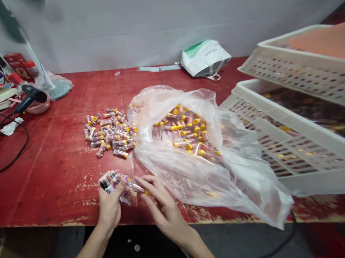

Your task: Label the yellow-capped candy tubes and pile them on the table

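A grey wall (154, 25) backs a red-painted worktable (56, 190), its paint chipped and worn along the near edge. Near the middle of the table lies a crumpled clear plastic bag (245, 175), open toward the wall and holding a heap of small clear tubes with yellow caps (184, 130). Just left of the bag sits a loose pile of similar tubes (110, 131). To the right of the bag stand two white perforated plastic crates (291, 114), one resting tilted on the other. Beyond the bag, against the wall, leans a white carrier bag (205, 59). Well left of the bag are a black hair dryer (31, 94) and its black cable (13, 154). On the near side of the bag, the left hand (111, 204) is curled closed around a bunch of tubes (113, 181) that stick out above its fingers. The right hand (162, 209), closer to the bag, is narrowly open, with its fingers (140, 180) reaching left onto a single tube (138, 188). That tube lies between the hands, its long axis slanting down to the right, yellow cap toward the right hand. Whether the right hand grips it, I cannot tell.
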Available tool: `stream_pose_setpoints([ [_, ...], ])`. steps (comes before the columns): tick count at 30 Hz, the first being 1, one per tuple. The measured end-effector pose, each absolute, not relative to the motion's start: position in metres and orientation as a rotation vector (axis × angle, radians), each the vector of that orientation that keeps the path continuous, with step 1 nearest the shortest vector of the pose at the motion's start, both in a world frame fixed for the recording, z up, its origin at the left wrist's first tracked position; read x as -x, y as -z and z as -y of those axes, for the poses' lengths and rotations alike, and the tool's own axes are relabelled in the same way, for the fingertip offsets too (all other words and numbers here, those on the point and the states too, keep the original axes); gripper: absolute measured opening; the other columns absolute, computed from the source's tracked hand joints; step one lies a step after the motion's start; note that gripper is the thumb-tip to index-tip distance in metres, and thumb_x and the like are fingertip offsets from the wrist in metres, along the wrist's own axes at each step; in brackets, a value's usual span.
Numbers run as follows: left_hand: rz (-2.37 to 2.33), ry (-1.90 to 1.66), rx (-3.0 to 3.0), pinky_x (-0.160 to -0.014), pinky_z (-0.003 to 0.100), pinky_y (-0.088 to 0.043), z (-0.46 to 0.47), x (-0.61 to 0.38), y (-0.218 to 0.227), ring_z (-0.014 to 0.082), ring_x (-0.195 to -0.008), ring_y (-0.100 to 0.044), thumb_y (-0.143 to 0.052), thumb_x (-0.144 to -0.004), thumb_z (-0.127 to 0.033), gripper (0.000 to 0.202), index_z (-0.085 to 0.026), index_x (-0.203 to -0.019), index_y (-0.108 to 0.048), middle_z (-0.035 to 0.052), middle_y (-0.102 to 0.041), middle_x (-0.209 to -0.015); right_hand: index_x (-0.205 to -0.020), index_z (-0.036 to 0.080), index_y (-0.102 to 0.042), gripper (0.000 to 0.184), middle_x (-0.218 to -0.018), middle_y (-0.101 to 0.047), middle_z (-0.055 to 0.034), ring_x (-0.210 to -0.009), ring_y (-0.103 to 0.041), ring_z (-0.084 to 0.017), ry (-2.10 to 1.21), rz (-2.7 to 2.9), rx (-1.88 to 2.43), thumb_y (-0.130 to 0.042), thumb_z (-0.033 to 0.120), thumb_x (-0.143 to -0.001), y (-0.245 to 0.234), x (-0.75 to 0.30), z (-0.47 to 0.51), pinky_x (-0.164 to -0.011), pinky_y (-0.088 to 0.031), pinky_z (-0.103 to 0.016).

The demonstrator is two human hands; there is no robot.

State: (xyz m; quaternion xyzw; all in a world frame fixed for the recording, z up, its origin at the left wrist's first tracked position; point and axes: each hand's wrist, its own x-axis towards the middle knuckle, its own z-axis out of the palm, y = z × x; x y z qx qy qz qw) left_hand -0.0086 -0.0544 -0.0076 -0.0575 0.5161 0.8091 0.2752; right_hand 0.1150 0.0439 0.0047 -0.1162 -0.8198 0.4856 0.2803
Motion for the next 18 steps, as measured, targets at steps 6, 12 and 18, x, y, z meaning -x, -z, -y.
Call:
stream_pose_setpoints([
  [6, -1.303, -2.102, 0.185, -0.074, 0.028, -0.051, 0.056, 0.001, 0.004, 0.0156, -0.074, -0.066, -0.088, -0.057, -0.027, 0.038, -0.015, -0.087, -0.068, 0.0036, -0.072, -0.081, -0.134, 0.032, -0.058, 0.045, -0.127, -0.062, -0.0087, -0.117, -0.061, -0.021, -1.554, 2.058, 0.262, -0.060, 0.017, -0.091, 0.000, -0.114, -0.044, -0.098, -0.052, -0.035],
  [12, -1.298, -2.078, 0.190, -0.059, 0.023, -0.048, 0.056, -0.004, 0.006, 0.0115, -0.061, -0.061, -0.089, -0.055, -0.028, 0.038, -0.014, -0.084, -0.068, 0.0017, -0.069, -0.074, -0.121, 0.032, -0.068, 0.040, -0.114, -0.071, -0.0068, -0.105, -0.068, -0.020, -1.547, 1.918, 0.253, -0.058, 0.009, -0.090, 0.014, -0.104, -0.037, -0.090, -0.056, -0.034],
  [18, -1.308, -2.139, 0.246, -0.058, 0.022, -0.049, 0.045, 0.010, 0.015, 0.0132, -0.065, -0.065, -0.090, -0.054, -0.034, 0.043, -0.015, -0.086, -0.068, 0.0033, -0.072, -0.080, -0.100, 0.025, -0.077, 0.021, -0.099, -0.075, -0.0066, -0.093, -0.070, -0.020, -1.603, 1.713, 0.487, -0.066, 0.016, -0.085, 0.031, -0.071, -0.041, -0.084, -0.057, -0.033],
])
